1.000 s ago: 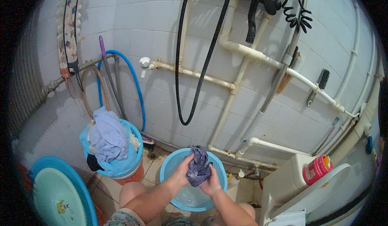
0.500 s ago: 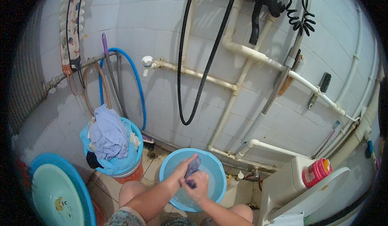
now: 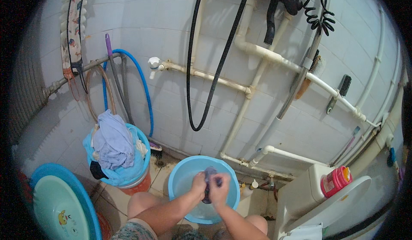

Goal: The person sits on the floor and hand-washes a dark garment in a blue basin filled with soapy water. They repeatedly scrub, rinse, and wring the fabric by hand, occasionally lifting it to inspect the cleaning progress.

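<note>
Over a round light-blue basin (image 3: 233, 199) on the tiled floor, I hold a small dark purple-grey cloth (image 3: 207, 189). My left hand (image 3: 198, 186) is closed on its left side. Opposite it, my right hand (image 3: 219, 189) is closed round the other side, fingers curled. The cloth's top pokes up above my hands, and a darker end hangs below between them. Cloudy water lies in the basin underneath. Part of the cloth is hidden in my fingers, so its exact kind cannot be told.
Left of the basin, a blue tub (image 3: 146, 156) heaped with laundry (image 3: 112, 141) rests on a red bucket (image 3: 139, 189). A pale green basin (image 3: 60, 203) leans at the far left. A toilet (image 3: 300, 197) bearing a red container (image 3: 335, 182) stands right. Bottles (image 3: 249, 189) sit behind the basin.
My hands have turned from a slanted hold to facing each other, with the right hand higher. The cloth now hangs more upright between them, its dark end lower.
</note>
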`<state>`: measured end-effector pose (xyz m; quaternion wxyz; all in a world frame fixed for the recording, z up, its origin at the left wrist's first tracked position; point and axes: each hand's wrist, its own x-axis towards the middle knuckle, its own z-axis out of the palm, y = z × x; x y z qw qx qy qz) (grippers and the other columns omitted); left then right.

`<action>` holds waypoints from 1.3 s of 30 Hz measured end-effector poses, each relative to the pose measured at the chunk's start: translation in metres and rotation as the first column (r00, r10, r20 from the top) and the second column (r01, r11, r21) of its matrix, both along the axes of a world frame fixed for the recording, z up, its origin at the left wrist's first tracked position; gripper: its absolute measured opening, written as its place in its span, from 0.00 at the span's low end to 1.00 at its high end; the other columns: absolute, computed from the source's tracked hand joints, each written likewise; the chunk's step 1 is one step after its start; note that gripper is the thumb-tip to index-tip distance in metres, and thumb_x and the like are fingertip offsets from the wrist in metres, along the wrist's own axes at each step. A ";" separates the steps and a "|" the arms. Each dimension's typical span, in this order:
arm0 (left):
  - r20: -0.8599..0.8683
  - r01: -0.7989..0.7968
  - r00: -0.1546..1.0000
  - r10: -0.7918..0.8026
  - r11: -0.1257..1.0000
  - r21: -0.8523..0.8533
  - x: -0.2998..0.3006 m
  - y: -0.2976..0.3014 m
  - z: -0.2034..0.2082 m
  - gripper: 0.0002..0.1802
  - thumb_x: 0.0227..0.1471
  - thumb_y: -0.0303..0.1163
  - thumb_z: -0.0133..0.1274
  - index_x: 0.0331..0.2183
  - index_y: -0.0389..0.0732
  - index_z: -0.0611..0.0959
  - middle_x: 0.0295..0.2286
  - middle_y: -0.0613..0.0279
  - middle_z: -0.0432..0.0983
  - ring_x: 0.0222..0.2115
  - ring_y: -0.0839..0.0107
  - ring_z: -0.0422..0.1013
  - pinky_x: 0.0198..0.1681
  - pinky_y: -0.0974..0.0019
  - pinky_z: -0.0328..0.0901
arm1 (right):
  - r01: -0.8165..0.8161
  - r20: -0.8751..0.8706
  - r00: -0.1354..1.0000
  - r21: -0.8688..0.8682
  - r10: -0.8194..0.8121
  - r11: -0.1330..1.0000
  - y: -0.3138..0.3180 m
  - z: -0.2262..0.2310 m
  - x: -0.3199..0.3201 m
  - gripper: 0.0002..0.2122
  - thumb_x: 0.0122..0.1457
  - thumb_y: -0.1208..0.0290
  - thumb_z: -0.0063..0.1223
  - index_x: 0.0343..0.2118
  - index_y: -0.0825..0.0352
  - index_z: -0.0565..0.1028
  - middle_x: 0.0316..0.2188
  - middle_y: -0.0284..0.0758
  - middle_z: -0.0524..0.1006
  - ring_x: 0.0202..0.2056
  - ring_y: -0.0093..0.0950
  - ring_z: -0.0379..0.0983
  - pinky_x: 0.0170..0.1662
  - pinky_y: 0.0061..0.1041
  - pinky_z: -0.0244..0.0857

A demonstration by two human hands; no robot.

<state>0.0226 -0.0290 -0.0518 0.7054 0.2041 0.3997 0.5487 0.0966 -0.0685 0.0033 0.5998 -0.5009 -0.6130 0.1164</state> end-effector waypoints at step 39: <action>0.280 0.460 0.881 -0.382 0.831 -0.314 -0.036 -0.006 0.048 0.30 0.48 0.52 0.46 0.48 0.41 0.70 0.47 0.56 0.65 0.50 0.63 0.60 0.50 0.44 0.54 | -0.558 -0.975 0.155 0.045 0.158 0.829 0.024 0.021 0.077 0.08 0.48 0.69 0.50 0.32 0.65 0.70 0.30 0.34 0.73 0.33 0.31 0.71 0.39 0.33 0.66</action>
